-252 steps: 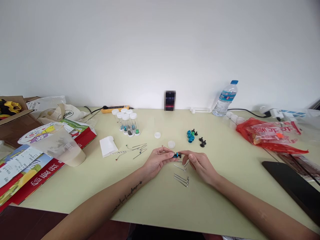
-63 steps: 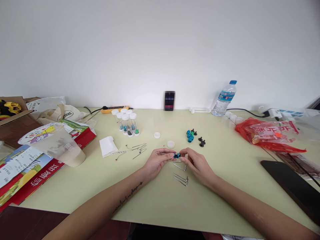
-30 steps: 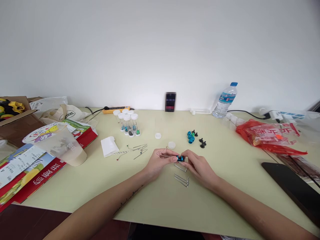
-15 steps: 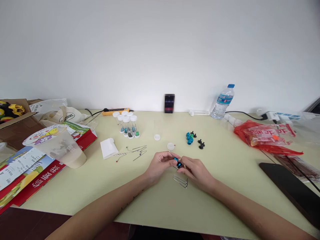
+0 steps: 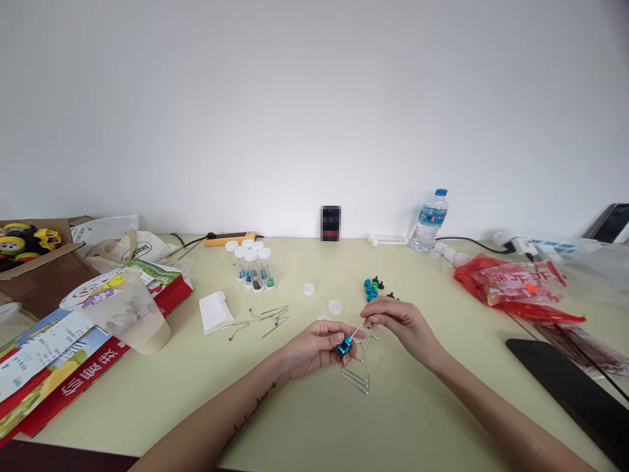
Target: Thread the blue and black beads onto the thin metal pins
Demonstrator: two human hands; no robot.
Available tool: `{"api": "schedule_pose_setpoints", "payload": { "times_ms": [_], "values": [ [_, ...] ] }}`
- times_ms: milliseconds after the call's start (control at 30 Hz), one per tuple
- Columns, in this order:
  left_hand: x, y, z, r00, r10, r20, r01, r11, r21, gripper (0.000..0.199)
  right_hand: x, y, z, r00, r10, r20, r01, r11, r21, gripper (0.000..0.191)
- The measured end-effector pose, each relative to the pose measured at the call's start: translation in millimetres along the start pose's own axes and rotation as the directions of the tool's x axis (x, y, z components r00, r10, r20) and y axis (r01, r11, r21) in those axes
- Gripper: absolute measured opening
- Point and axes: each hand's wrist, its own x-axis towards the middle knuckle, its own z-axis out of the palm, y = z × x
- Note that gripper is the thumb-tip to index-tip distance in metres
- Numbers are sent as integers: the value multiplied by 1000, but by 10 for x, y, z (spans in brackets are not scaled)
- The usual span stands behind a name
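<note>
Between the thumb and fingers of my left hand (image 5: 314,347) is a small shiny blue metal part (image 5: 344,345) with a dark underside. My right hand (image 5: 400,324) pinches a thin metal hex key (image 5: 358,329), whose slanted shaft reaches down to the top of the blue part. Whether the tip sits inside it cannot be seen. Just below the hands lie several L-shaped hex keys (image 5: 358,381), and more bent metal pieces (image 5: 364,349) show between the hands. Similar blue parts (image 5: 371,288) and black screw-like pieces (image 5: 378,282) are grouped beyond my right hand.
Capped clear tubes (image 5: 251,269) stand back left, near a white paper packet (image 5: 215,313) and thin metal pins (image 5: 270,314). White caps (image 5: 335,307) lie mid-table. A drink cup (image 5: 142,321) and red box are left; a water bottle (image 5: 430,223), red bag (image 5: 511,282) and dark phone-like slab (image 5: 555,393) right.
My right hand has drawn back up and right from my left, so the shaft now shows between them. More bent metal pieces are visible on the table. The view has tilted slightly upward.
</note>
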Motion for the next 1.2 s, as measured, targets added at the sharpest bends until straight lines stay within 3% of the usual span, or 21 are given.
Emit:
{"api": "schedule_pose_setpoints", "payload": {
  "times_ms": [133,200,233,267,333,367,400,467,567,700,733,867,967,1033,1100,1200],
  "values": [
    [10,98,1,998,5,-64,7,982,188,38,-34,-20,-33,997,-77,-10,72,969,-238,29],
    [45,169,-36,961,176,-215,-90,930,357,36,-28,-43,-63,996,-73,-51,52,940,-336,30],
    [77,207,-73,899,310,-309,-152,883,444,33,-14,-61,-84,995,-70,-74,38,929,-367,30],
    [118,248,-125,785,469,-404,-219,820,529,30,10,-84,-108,993,-66,-95,24,920,-390,30],
    [228,335,-266,498,711,-496,-271,671,690,32,86,-144,-158,988,-73,-139,5,899,-437,28],
    [295,377,-347,403,768,-498,-243,614,751,38,138,-181,-179,984,-78,-162,-5,889,-458,28],
    [365,417,-429,367,793,-486,-204,579,790,45,199,-223,-196,978,-86,-191,-14,882,-471,27],
    [502,480,-569,393,767,-508,-129,593,795,55,338,-315,-210,965,-105,-241,-27,873,-487,26],
    [624,512,-645,492,708,-507,-127,634,763,34,542,-445,-178,931,-175,-320,-5,871,-491,26],
    [521,471,-500,488,765,-421,-159,552,819,33,689,-496,-60,911,-246,-330,33,842,-538,26],
    [460,459,-448,478,780,-404,-152,527,836,33,697,-475,-24,917,-251,-311,39,831,-555,27],
    [218,421,-309,519,804,-291,-95,392,915,37,654,-280,119,954,-273,-124,133,756,-641,33],
    [98,386,-329,500,833,-238,-64,309,949,37,599,-136,222,959,-282,25,224,702,-676,41],
    [47,352,-384,475,867,-150,-34,189,981,39,573,-100,288,954,-279,106,266,630,-730,47],
    [17,315,-448,457,889,35,0,-40,999,42,559,-117,346,949,-263,176,299,564,-770,48],
    [4,268,-519,491,830,265,11,-310,951,52,554,-191,398,941,-188,280,338,523,-783,48]
  ]
}}
